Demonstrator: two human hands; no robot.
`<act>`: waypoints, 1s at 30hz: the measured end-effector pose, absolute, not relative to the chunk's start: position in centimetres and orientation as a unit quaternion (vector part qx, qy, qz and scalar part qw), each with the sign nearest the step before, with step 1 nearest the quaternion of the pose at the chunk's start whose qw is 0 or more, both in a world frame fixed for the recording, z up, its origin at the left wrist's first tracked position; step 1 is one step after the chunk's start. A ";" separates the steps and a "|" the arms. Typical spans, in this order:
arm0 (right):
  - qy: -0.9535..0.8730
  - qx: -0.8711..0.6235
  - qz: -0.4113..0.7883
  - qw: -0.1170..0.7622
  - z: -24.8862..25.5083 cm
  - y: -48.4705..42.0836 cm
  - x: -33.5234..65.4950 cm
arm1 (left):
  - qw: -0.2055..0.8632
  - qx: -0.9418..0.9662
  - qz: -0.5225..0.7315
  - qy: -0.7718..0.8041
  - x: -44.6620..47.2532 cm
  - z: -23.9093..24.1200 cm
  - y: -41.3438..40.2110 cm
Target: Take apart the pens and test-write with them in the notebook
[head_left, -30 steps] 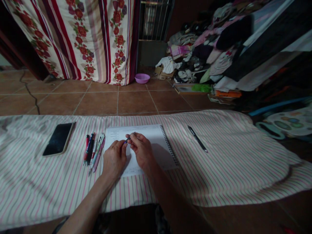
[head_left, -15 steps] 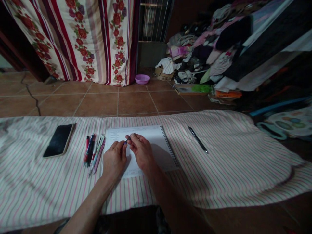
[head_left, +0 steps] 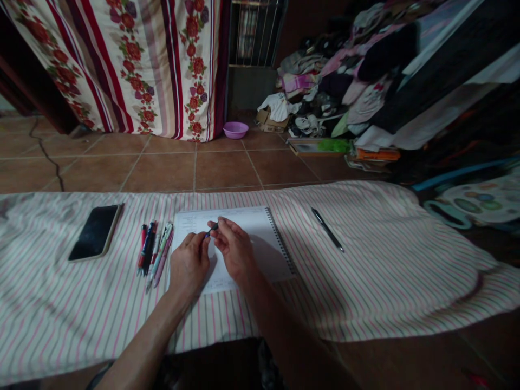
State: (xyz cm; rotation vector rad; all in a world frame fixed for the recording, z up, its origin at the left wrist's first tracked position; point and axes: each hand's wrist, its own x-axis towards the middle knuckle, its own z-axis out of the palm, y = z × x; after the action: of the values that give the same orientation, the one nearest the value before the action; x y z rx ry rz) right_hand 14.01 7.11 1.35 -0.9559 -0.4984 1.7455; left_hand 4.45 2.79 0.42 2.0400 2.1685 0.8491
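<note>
Both of my hands meet over a white spiral notebook (head_left: 264, 244). My left hand (head_left: 190, 264) is closed in a pinch on one end of a small dark pen (head_left: 212, 231) with a bluish part. The fingertips of my right hand (head_left: 233, 249) pinch its other end. Much of the pen is hidden by my fingers. Left of the notebook lies a bunch of several pens (head_left: 155, 254) in red, blue, white and pink. A single black pen (head_left: 327, 229) rests on the cloth to the right.
A striped cloth (head_left: 377, 281) covers the surface under everything. A phone (head_left: 95, 233) lies at the left. Beyond are a tiled floor (head_left: 162, 168), a floral curtain (head_left: 142, 65), a purple basin (head_left: 235, 130) and a pile of clothes (head_left: 325, 81) at the right.
The view has shifted slightly. My hands stay over the notebook with the pen between them; the right fingers have moved only a little.
</note>
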 end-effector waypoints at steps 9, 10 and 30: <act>-0.212 -0.428 0.710 0.518 0.9 7.1 14.0 | 0.020 0.663 0.269 0.698 4.4 0.3 2.7; -0.213 -0.429 0.709 0.518 1.0 7.1 14.0 | 0.018 0.663 0.269 0.699 4.4 0.2 2.7; -0.187 -0.403 0.728 0.522 1.1 7.1 14.1 | 0.018 0.657 0.264 0.706 4.5 0.4 2.8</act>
State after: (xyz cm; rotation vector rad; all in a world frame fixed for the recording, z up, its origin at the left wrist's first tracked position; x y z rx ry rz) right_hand 14.06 7.08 1.15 -0.9646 -0.4483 1.7433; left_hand 4.46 2.81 0.39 2.0398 2.1928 0.8191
